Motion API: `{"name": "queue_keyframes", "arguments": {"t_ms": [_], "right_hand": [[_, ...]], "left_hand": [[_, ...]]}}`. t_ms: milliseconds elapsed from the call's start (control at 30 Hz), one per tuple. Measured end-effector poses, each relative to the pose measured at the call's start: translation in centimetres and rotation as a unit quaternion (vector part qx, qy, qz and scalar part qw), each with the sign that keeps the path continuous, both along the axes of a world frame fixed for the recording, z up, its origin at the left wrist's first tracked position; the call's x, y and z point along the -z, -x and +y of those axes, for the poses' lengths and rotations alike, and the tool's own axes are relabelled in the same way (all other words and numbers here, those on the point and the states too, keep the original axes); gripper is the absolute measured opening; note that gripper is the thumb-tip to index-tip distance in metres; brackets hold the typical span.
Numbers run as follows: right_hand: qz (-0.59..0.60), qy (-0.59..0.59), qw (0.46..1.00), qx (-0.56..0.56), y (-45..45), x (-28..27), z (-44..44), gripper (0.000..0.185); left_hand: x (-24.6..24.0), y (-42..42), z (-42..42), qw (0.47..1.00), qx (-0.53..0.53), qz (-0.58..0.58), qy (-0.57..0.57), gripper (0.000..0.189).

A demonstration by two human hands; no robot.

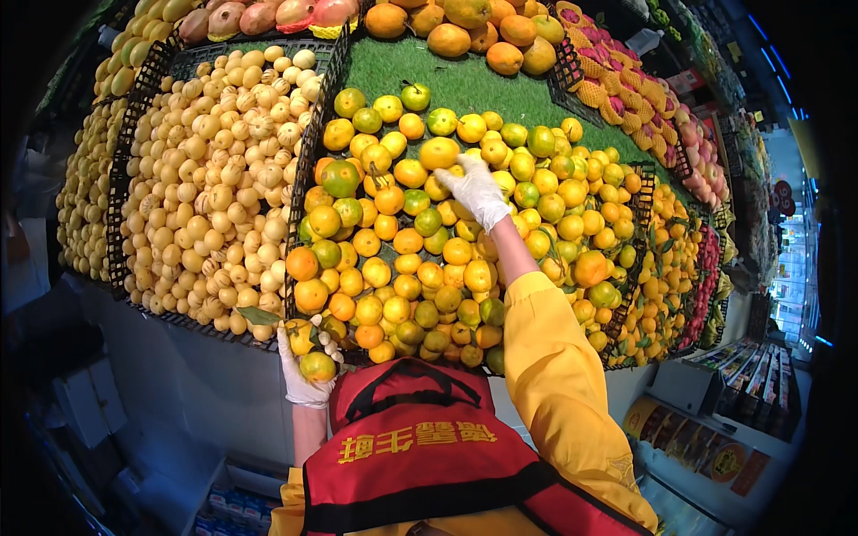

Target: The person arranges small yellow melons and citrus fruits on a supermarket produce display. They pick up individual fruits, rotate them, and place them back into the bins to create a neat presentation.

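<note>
My right hand (pixel 477 191), in a thin white glove, reaches over a sloping display of mandarins (pixel 407 241). Its thumb and fingers hold a yellow mandarin (pixel 439 153) above the upper part of the heap. At the display's front left corner, my left hand (pixel 299 388) is gloved too. It cups a greenish-yellow mandarin (pixel 318 367) in its palm. Another mandarin with a leaf (pixel 300 337) sits between its fingers and thumb, close to the crate edge. The mandarins range from orange to green, and some carry stems or leaves.
A black plastic crate divider (pixel 320 110) separates the mandarins from small pale-yellow striped melons (pixel 221 174). Green artificial turf (pixel 395 63) lines the slope below larger orange fruit (pixel 449 40). Net-wrapped fruit (pixel 613 84) and small leafy citrus (pixel 660 268) lie to the right. My red apron (pixel 415 462) touches the front edge.
</note>
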State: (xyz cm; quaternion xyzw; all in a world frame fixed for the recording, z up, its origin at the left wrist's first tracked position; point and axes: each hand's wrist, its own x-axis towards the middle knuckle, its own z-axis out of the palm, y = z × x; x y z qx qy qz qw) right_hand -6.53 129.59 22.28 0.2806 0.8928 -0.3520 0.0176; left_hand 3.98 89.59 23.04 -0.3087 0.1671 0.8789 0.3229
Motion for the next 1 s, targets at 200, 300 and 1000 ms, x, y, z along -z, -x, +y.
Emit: {"name": "queue_keyframes", "arguments": {"t_ms": [200,300,1000], "right_hand": [[-0.096,-0.151,0.983,-0.036,1.2,0.1,-1.9,0.091],[-0.122,-0.005,0.992,0.013,1.2,0.0,-0.4,0.111],[-0.05,0.406,0.903,-0.133,-0.8,0.8,-3.7,0.105]], "left_hand": [[-0.3,-0.5,-0.4,1.0,-0.018,-0.004,-0.012,0.068],[-0.1,-0.8,-0.8,1.0,-0.025,0.004,0.001,0.068],[0.4,0.0,0.5,0.999,0.019,-0.025,0.018,0.067]]}}
